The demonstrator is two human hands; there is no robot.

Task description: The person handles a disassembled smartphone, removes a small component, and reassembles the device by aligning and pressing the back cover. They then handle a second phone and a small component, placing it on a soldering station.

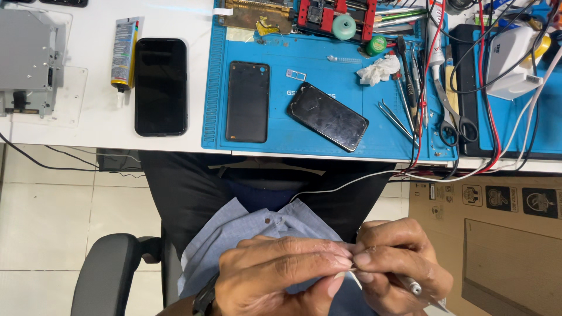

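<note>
Silvery, thin tool (pixel 413 287) at lower right, mostly hidden. Gripped in right hand (pixel 398 263), tip pinched against left hand (pixel 281 272) fingertips at frame bottom, above lap.

I see my left hand (pixel 280 270) and right hand (pixel 398 264) pinching together over my lap, the right holding a metal tool (pixel 413 287); two phones (pixel 328 116) lie near the blue mat's (pixel 304 50) front edge.

Blue work mat (pixel 281 126). White desk (pixel 93 126). Black phone (pixel 161 86), black back cover (pixel 247 101), black scuffed phone (pixel 328 116). Light blue shirt (pixel 246 228). Green tape roll (pixel 343 27). Red-black cables (pixel 486 88). Brown cardboard box (pixel 497 246). Grey-yellow glue tube (pixel 123 54).
</note>
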